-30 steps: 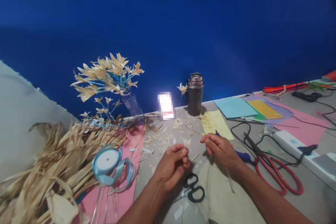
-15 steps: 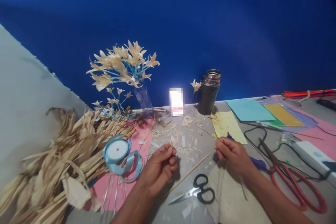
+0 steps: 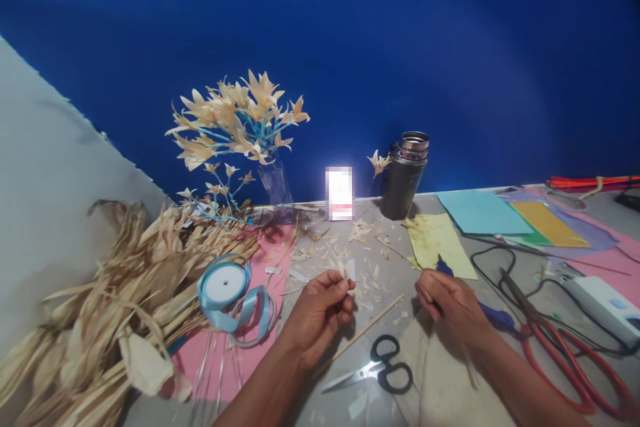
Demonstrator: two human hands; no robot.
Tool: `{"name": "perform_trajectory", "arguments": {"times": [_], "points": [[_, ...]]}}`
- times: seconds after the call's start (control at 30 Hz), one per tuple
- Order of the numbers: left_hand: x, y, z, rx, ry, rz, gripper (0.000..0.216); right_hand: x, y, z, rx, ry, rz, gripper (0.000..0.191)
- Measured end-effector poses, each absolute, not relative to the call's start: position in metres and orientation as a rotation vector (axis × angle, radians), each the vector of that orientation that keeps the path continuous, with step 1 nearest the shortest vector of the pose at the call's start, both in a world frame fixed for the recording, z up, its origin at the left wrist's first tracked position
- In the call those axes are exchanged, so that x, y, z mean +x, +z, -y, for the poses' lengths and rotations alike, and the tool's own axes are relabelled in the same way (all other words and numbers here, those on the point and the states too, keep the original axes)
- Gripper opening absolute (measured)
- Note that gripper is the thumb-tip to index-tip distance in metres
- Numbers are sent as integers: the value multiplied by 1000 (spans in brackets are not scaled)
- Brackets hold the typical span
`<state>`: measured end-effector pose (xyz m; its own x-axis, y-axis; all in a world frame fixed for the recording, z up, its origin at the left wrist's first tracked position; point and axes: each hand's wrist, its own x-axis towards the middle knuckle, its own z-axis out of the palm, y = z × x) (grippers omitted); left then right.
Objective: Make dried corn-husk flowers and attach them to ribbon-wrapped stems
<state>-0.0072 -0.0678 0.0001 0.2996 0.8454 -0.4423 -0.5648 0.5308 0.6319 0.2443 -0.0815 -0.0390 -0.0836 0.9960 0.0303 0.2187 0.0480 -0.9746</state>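
A small pale dried-husk flower piece pokes up from the pinched thumb and fingertips of my left hand. My right hand is closed, its fingers curled inward, and whatever it may hold is hidden. Partly behind that hand lies a blue glue gun. On the table between my hands rests a thin wooden stick. Just below it are black-handled scissors. Husk scraps are scattered beyond my fingers.
A dried husk pile and a blue ribbon spool occupy the left. Husk flowers stand in a clear bottle. An open flask stands at the back. Coloured sheets, red-handled shears and a white power strip fill the right.
My left hand has shifted a little to the right with the flower piece in its pinch. The whole view has moved slightly, and my right hand stays closed.
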Motion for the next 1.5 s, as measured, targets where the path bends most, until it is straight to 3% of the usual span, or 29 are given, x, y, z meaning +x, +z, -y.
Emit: {"name": "perform_trajectory", "arguments": {"times": [0.13, 0.2, 0.33, 0.5, 0.67, 0.77, 0.97, 1.13, 1.27, 1.33, 1.5], "points": [[-5, -3, 64, 396, 992, -843, 30, 239, -35, 83, -1358, 1253, 1677, 17], [-6, -7, 63, 384, 1005, -844, 27, 239, -28, 80, -1416, 1127, 1878, 12], [-7, -14, 60, 350, 1021, -838, 24, 239, -4, 57, -1493, 814, 2211, 33], [-6, -22, 61, 359, 997, -813, 24, 221, 13, -13, -1852, 463, 2333, 18], [-5, -24, 63, 353, 1020, -782, 32, 197, -3, -69, -2007, 389, 2325, 21], [-6, -23, 63, 359, 1050, -804, 36, 193, -14, -81, -2065, 378, 2351, 33], [-7, -23, 62, 353, 1035, -791, 40, 191, -24, -89, -2082, 396, 2390, 35], [-9, -27, 62, 343, 1027, -805, 42, 191, -26, -90, -2009, 374, 2385, 36], [-11, -29, 58, 324, 1052, -819, 38, 195, -11, -74, -1846, 205, 2358, 16], [-11, -25, 56, 303, 1065, -813, 36, 199, -1, -54, -1735, 119, 2340, 18], [-1, -3, 58, 262, 1021, -800, 23, 213, 13, 15, -1178, -173, 2116, 19]]}}
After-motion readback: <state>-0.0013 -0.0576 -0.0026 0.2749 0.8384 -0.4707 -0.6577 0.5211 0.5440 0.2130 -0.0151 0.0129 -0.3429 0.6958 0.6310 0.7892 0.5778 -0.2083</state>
